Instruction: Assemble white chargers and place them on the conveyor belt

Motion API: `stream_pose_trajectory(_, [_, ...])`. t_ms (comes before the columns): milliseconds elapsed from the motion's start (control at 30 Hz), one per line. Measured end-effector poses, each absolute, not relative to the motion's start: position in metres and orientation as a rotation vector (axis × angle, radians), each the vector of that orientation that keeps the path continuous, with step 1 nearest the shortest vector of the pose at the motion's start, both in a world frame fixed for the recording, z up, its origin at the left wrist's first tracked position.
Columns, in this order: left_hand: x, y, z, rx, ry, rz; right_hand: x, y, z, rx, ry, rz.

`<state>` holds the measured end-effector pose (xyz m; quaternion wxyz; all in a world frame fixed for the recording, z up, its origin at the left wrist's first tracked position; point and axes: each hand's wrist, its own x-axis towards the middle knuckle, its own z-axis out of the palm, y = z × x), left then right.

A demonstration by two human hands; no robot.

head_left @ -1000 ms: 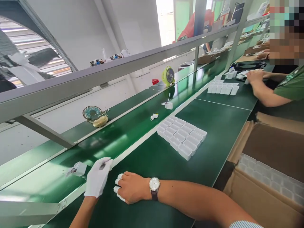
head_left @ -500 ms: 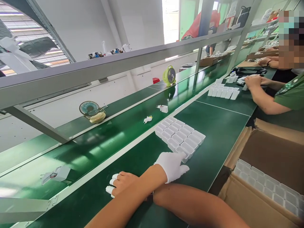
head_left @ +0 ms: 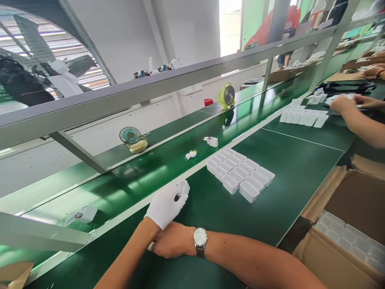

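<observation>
Though empty earlier, left hand (head_left: 166,205) with cup (head_left: 184,187).

Pale wall (head_left: 195,40) beside bright opening (head_left: 230,32)

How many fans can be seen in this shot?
2. A teal-bladed fan stands on the left, beyond the green belt; a yellow-green fan stands farther along, also beyond it. Others could be hidden at the cluttered far end.

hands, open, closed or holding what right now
Left hand: closed, holding a white box.
Right hand: fingers hidden, so it cannot be told.
</observation>
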<state>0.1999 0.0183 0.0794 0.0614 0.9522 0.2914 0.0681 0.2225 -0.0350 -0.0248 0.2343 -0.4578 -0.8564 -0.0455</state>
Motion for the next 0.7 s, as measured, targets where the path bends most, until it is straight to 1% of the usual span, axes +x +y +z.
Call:
stream_pose_trajectory(100, [0.172,0.042,0.066,2.829,1.004,0.161,0.222,-0.040,-0.028,-1.145,-2.452,-0.238])
stream_pose_trajectory(200, [0.152,0.049,0.054,2.775,1.042,0.131,0.222,-0.043,-0.031,-1.148,-2.475,-0.270])
stream_pose_trajectory(367, [0.140,0.064,0.057,2.682,1.042,0.219,0.219,-0.045,-0.032,-1.115,-2.486,-0.306])
stream_pose_trajectory(533, [0.158,0.106,0.063,2.626,1.072,0.377,0.218,-0.046,-0.031,-1.086,-2.455,-0.367])
stream_pose_trajectory(700, [0.201,0.151,0.035,2.646,1.045,0.295,0.217,-0.044,-0.032,-1.088,-2.397,-0.407])
